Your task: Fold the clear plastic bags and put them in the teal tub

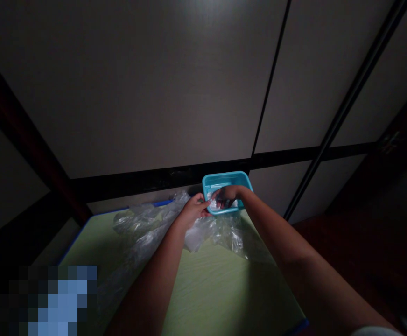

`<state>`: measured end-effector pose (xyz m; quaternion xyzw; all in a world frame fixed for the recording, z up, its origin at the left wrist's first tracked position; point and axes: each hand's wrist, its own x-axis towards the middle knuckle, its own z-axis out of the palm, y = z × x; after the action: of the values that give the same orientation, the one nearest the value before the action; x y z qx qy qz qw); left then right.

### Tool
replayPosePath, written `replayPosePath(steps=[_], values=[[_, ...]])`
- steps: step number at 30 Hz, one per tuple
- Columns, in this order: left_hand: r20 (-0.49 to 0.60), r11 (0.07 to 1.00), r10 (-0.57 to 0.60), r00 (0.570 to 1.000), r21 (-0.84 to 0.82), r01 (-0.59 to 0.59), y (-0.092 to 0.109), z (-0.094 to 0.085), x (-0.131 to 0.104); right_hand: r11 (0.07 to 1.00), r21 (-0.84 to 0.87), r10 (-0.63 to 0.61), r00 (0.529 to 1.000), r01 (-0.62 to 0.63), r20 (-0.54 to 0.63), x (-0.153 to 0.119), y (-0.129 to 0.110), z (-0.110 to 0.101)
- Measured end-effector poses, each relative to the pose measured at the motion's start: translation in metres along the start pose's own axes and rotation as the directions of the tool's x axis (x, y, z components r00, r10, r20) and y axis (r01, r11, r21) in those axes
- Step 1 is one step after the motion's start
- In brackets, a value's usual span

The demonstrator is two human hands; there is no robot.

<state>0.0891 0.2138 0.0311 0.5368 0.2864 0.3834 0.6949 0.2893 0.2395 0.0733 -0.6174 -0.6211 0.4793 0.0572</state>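
Observation:
A turquoise plastic basket (227, 176) stands at the far edge of the table. My right hand (227, 193) reaches down inside it, fingers bent and close together over whitish, shiny material; what they grip is too dark to make out. At the basket's near left corner, my left hand (194, 211) is closed, thumb pointing at the rim, and appears to pinch crumpled clear plastic (147, 224). That plastic spreads leftward and also lies below the basket. The two hands' fingertips nearly meet at the left rim.
The light green table (207, 289) has a blue edge. Right behind it rise pale cabinet panels (161, 93) with a dark horizontal band (129, 182). Dark reddish floor (329, 252) shows on the right. A pixelated blue patch covers the lower left corner.

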Motion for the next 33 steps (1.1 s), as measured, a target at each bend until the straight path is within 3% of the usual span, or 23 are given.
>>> replayPosePath(steps=[8, 17, 23, 28, 33], values=[[-0.014, 1.0, 0.009, 1.0, -0.012, -0.009, -0.002, 0.0, 0.002, 0.992, 0.054, -0.109, 0.994, 0.11, -0.02, -0.018, -0.011, -0.009], [-0.018, 1.0, -0.006, 1.0, -0.014, 0.005, 0.001, 0.003, -0.001, 0.993, 0.095, -0.077, 0.995, 0.07, 0.07, 0.009, -0.009, 0.013], [-0.029, 1.0, -0.009, 1.0, -0.014, 0.009, 0.002, 0.003, -0.001, 0.981, 0.151, -0.133, 0.989, 0.122, 0.068, 0.0, -0.013, 0.001], [-0.046, 1.0, -0.012, 0.999, -0.011, 0.011, 0.003, 0.003, -0.001, 0.937, 0.225, -0.256, 0.964, 0.266, -0.072, -0.032, -0.017, -0.019], [-0.08, 1.0, -0.025, 0.996, -0.005, 0.025, 0.006, 0.004, 0.004, 0.821, 0.268, -0.419, 0.851, 0.504, -0.317, -0.074, -0.008, -0.021]])
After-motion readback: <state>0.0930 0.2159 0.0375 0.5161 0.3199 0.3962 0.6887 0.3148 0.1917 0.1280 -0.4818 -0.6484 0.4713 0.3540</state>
